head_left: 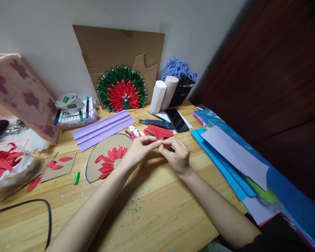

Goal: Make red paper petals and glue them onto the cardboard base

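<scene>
My left hand and my right hand meet fingertip to fingertip above the table, both pinched closed. Whatever lies between the fingertips is too small to make out. Just behind them is a pile of red crepe paper. Partly covered by my left forearm, a rounded cardboard piece with a blue edge carries a fan of red paper petals. A loose red petal rests on its left side.
Purple crepe paper, cutters and a phone lie farther back. A green and red peacock-like paper fan leans on the wall with its cardboard. Coloured sheets are on the right. At left are a green cap and a bag of red scraps.
</scene>
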The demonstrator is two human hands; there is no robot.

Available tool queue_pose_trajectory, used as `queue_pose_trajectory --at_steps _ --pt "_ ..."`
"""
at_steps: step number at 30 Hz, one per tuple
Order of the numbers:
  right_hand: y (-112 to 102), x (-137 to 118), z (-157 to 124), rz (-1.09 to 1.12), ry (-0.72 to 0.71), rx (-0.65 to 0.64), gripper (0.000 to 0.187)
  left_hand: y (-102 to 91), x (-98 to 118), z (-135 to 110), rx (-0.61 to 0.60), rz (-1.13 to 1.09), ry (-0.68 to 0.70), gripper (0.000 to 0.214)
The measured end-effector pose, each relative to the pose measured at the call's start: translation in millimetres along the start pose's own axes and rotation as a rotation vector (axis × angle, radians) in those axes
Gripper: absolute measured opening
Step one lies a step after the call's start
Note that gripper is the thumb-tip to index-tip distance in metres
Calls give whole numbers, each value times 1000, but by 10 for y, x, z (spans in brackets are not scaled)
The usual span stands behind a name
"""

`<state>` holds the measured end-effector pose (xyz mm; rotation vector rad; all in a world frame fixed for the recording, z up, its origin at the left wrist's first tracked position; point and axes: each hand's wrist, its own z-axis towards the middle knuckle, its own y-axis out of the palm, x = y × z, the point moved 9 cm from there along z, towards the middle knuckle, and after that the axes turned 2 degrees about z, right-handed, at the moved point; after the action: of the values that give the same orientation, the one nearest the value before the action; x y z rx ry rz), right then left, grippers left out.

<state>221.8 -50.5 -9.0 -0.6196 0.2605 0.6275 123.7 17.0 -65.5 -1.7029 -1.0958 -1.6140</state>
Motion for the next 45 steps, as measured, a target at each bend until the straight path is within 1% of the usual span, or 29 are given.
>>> queue_pose_trajectory --at_steps 3,6,9,11,14,16,20,23,24,25,27,28,29,31,33,34,36,39,41,45 --pt "34 18 5 12 15 -48 7 -12 -11 0 7 -2 7 25" --pt "56 28 14 21 35 -80 8 -50 -45 11 42 -27 19 23" --pt "57 14 25 10 37 -88 9 -90 -128 35 92 -108 -1 22" --pt "54 -8 32 6 26 -89 9 -87 -204 55 97 -200 -42 25" --pt "56 -48 38 -15 -4 -97 8 -51 -287 81 74 -352 -95 28" --pt "58 -75 37 -40 -23 -105 8 -31 -298 94 51 -420 -91 29" --pt "51 -122 41 -55 -55 -117 7 0 -299 112 -23 -470 -63 25" --pt "74 -119 62 34 -48 -171 8 -2 -316 112 -68 -499 -79 22" --pt "83 -83 76 101 -12 -187 8 3 -320 107 -88 -502 -93 22" --pt "87 -17 92 187 55 -190 7 13 -320 98 -114 -504 -108 22" --pt "119 189 104 403 261 -178 9 53 -310 67 -183 -515 -141 22" --pt "172 295 88 517 374 -196 13 80 -305 46 -222 -529 -159 22" --pt "249 377 59 632 476 -236 17 108 -304 22 -259 -547 -183 21" --pt "432 451 -26 847 635 -371 25 169 -321 -33 -327 -590 -245 20" --pt "569 449 -127 1022 757 -501 29 238 -353 -94 -397 -624 -319 20" --pt "604 438 -166 1090 800 -539 30 275 -363 -124 -436 -642 -351 21" --pt "642 394 -221 1177 840 -599 27 351 -361 -182 -524 -676 -395 21" --pt "663 313 -251 1236 823 -658 25 435 -328 -251 -640 -703 -418 18" --pt "676 290 -256 1262 824 -660 25 461 -312 -278 -682 -697 -425 16" --pt "688 299 -241 1284 834 -608 25 477 -300 -298 -704 -666 -436 17"
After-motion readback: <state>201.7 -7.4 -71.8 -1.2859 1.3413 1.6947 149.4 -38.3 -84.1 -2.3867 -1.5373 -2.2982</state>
